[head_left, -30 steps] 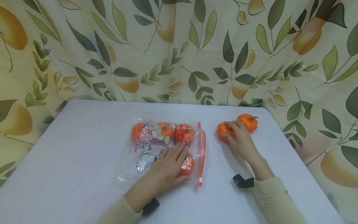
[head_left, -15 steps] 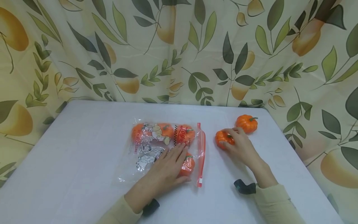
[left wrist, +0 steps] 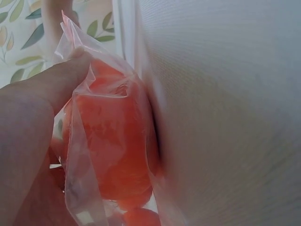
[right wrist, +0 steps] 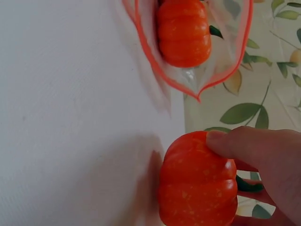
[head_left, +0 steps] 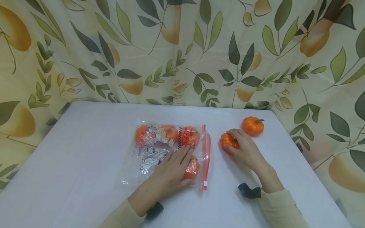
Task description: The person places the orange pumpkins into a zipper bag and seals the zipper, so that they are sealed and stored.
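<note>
Orange pumpkin [head_left: 226,141]: sitting on the right side of the worktop [head_left: 85,152], between the clear bag [head_left: 131,167] and a loose pumpkin [head_left: 252,126]; whether its underside is touching the worktop, I cannot tell.
Right hand [head_left: 246,150]: holding the orange pumpkin from its right, the thumb [right wrist: 235,143] pressing on its near side and the other fingers curling round by the stem.
Left hand [head_left: 172,167]: lying across the near part of the bag, its fingers [head_left: 179,155] stretching out straight and its thumb standing wide of them.
Bag: lying left of the held pumpkin, with at least four pumpkins showing through the plastic; the left hand is hiding part of it.
Bag mouth [head_left: 208,152]: facing right, its red edges standing apart in the right wrist view, with one bagged pumpkin sitting close inside.
Loose pumpkin: resting at the far right, beyond the right hand, its stem pointing right.
Step at the bag: seemingly, the left hand is steadying the bag while the right is securing a pumpkin for packing.
Next move at the mouth: probably calling for a short carry to the left, with the upper edge being lifted and the bagged pumpkins being kept clear.
</note>
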`<state>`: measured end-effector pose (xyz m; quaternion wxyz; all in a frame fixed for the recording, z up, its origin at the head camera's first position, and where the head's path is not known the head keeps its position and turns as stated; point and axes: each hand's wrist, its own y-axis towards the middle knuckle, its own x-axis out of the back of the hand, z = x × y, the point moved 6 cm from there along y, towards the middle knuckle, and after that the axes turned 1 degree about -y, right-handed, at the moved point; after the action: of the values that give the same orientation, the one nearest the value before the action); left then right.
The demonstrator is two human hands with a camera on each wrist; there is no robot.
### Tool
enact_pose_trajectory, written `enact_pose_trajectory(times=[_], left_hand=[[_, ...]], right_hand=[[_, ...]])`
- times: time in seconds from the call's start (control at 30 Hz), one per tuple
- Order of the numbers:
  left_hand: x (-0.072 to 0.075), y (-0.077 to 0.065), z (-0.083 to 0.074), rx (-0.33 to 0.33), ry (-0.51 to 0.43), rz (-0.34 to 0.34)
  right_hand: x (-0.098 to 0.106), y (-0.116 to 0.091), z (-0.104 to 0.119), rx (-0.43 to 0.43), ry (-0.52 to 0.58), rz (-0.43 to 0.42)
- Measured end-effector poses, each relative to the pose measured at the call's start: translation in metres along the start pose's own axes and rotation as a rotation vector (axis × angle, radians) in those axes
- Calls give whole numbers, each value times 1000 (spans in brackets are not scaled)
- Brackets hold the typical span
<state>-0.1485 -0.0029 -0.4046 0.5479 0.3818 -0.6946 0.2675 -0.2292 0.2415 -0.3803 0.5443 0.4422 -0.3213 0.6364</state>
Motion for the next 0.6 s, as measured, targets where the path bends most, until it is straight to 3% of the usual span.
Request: enact_pose_trajectory(times=[0.3,0.6], left_hand=[[0,0,0,-3,-9,4],[1,-1,0,6,-11,5]], right_hand=[[0,-14,12,10,60,20],[-10,-23,29,79,133,50]])
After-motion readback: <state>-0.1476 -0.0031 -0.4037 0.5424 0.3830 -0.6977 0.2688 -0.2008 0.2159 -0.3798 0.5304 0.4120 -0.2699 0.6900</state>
